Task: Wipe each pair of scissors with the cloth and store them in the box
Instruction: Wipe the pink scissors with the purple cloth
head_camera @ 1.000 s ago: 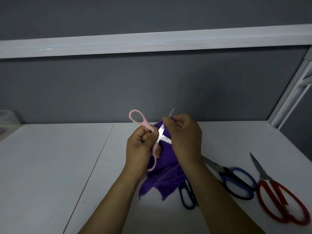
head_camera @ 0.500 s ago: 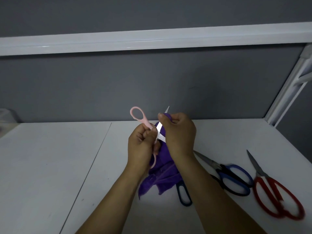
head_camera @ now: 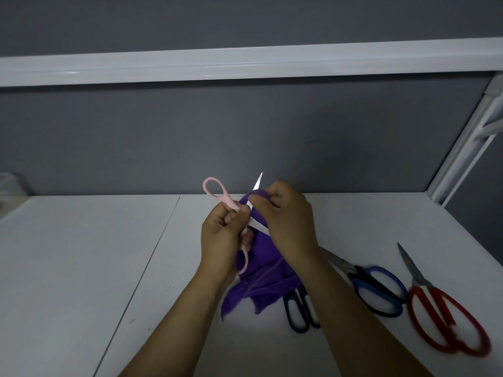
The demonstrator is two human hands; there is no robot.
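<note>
Nearest the person and down-right of the grip, three pairs of scissors lie flat on the white table [head_camera: 81, 268]. The dark-handled scissors [head_camera: 285, 311] are partly under the right forearm and the hanging cloth. The blue-handled scissors [head_camera: 364, 281] lie further right, their blades running under the wrist. The red-handled scissors [head_camera: 424, 291] lie furthest right, near the table's right edge, blades pointing away. The three pairs lie close side by side; whether any touch cannot be told.

To the left of the grip the tabletop is bare, crossed only by a thin seam [head_camera: 152, 254] running away from the person.

At the grip itself, the left hand [head_camera: 223, 235] is clenched round the pink scissors [head_camera: 231, 204] near the pivot. One loop stands above the fist and the other hangs below it. The scissors are held up off the table with their blades spread. The right hand [head_camera: 288, 221] pinches the purple cloth [head_camera: 261, 281] around the upper blade, whose bright tip sticks out above the fingers. The lower blade slants down-right behind that hand. The rest of the cloth drapes beneath both hands down to the table.

Beyond the grip the table ends at a grey wall [head_camera: 245, 131], and above it runs a white shelf rail [head_camera: 245, 63]. A white frame upright [head_camera: 462, 148] slants up at the far right. At the far left edge a pale translucent container [head_camera: 11, 186] is cut off; whether it is the box cannot be told.
</note>
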